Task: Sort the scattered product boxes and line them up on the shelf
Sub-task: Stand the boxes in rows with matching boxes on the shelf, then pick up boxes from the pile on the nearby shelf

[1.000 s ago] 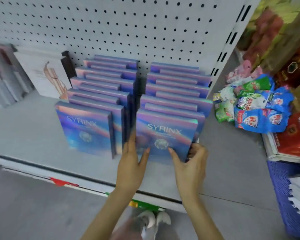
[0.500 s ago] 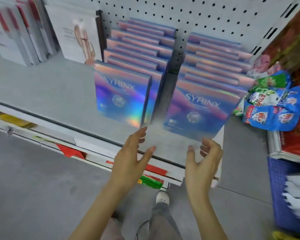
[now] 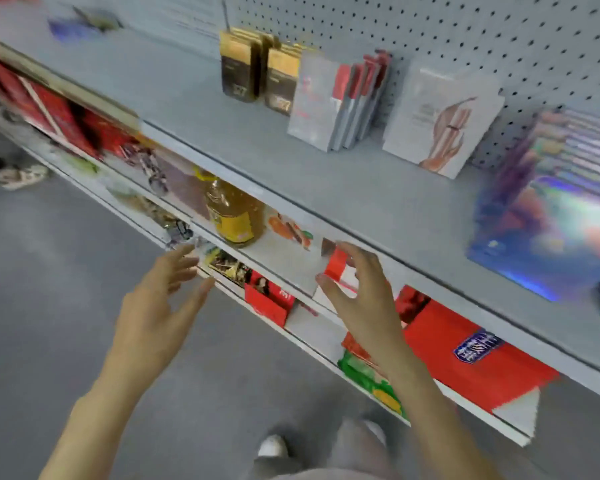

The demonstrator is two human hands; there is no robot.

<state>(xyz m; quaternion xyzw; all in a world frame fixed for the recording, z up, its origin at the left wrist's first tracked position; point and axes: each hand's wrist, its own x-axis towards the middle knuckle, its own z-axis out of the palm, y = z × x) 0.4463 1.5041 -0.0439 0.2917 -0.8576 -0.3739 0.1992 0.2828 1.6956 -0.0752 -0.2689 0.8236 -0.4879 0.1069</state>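
Plainly, neither hand has hold of anything. The left hand (image 3: 153,313) floats with its fingers spread and nearly straight. The right hand (image 3: 361,303) has its fingers loosely bent and the thumb held apart, shaped as if for a box edge, yet nothing lies between them. Both hang in the air below and to the left of the white box with the drawn hand (image 3: 440,123), out in front of the shelf (image 3: 257,133) that box stands on, touching neither board nor goods.

The task's boxes all stand on that shelf. Just left of the white box lean the white-and-red boxes (image 3: 319,105), a short tilted row. Further left stand the gold-and-black boxes (image 3: 243,71), side by side. To the white box's right, blurred, are the iridescent boxes (image 3: 548,230) in rows. A tier below the white box's shelf holds an oil bottle (image 3: 234,216).

The step in hand looks like a reach toward the next group. The risk, I judge, lies with the white box and its leaning neighbours: thin and tall, they could topple in a chain under a hasty nudge. The view is smeared, so a quick reach might also clip the shelf lip.
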